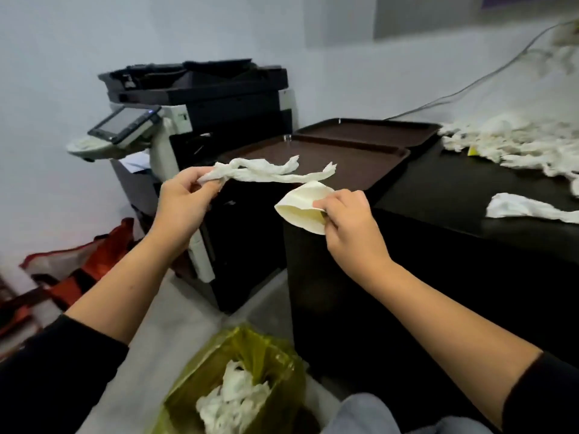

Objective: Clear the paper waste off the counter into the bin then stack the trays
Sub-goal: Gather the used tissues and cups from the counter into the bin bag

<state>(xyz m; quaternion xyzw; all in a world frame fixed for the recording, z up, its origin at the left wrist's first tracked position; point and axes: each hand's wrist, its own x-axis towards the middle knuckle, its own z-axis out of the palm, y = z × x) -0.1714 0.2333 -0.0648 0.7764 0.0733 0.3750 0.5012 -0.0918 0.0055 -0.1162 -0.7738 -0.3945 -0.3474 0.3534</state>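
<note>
Left hand pinches one end of a twisted paper towel strip, the rest trailing right in the air above the near tray; right hand pinches a cream folded napkin at its edge. Both held well above the bin, green-yellow liner, near bottom centre on the floor. Risks, as judgement: the long strip is light and floppy, so dropped from this height it could drift and land on the floor beside the bin; its free end could also catch a tray rim. The liner mouth looks slack and partly folded in, so paper may hang on the edge. Counts: two hands, two pieces held, two brown trays side by side with the far tray behind, not stacked, one bin with several crumpled tissues inside, one loose tissue on the worktop at right, plus a scattered tissue pile far right, too many to count.
</note>
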